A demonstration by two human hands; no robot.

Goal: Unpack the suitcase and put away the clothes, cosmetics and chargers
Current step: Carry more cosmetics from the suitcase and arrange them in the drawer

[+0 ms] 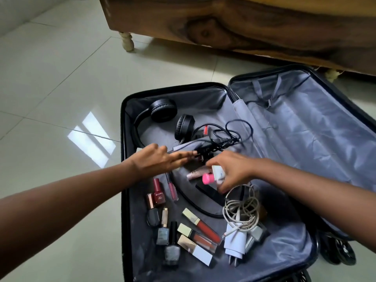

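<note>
Your right hand [234,171] grips small light bottles [213,176] over the open suitcase [130,200], left hand [160,159] flat-fingered near the black cable [223,139]; smooth, slippery plastic, so hold mid-body.

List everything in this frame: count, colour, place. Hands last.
Open hard-shell suitcase: 1, dark shell, grey lining, on the tiled floor.
Over-ear headphones: 1, black, far-left corner of the suitcase.
Tangled black charger cable: 1, suitcase centre, past the hands.
White charger with coiled cable: 1, near right of the left half.
Nail polish bottles: about 5, maroon and grey, near left.
Gold-capped lip gloss tubes: 3, red, near centre.
Slim pink lip gloss: 1, beside the maroon bottle.
Wooden bed frame: 1, brown, beyond the suitcase.
Left hand: open, fingers straight, above the lining.
Right hand: grip on a small pink-capped bottle.
</note>
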